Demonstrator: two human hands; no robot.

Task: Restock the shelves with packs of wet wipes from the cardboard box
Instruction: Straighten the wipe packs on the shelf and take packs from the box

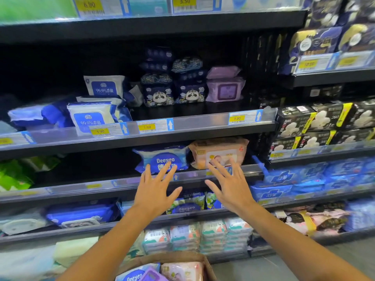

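Both my hands are raised in front of the middle shelf, fingers spread, holding nothing. My left hand [155, 189] is just below a blue Deeyeo wipes pack [162, 157]. My right hand [229, 183] is just below a peach baby wipes pack [219, 152] that lies beside the blue one on the shelf [81, 184]. The cardboard box [172, 258] stands at the bottom centre, with a blue Deeyeo pack [134, 275], a purple pack [152, 275] and a pink pack [182, 270] in it.
The shelf above carries white-and-blue packs [93, 118], panda packs [174, 94] and purple packs [224, 87]. Green packs [14, 175] sit at the far left. Lower shelves hold more wipes [81, 213]. Black tissue packs [324, 120] and blue packs [304, 179] fill the right bay.
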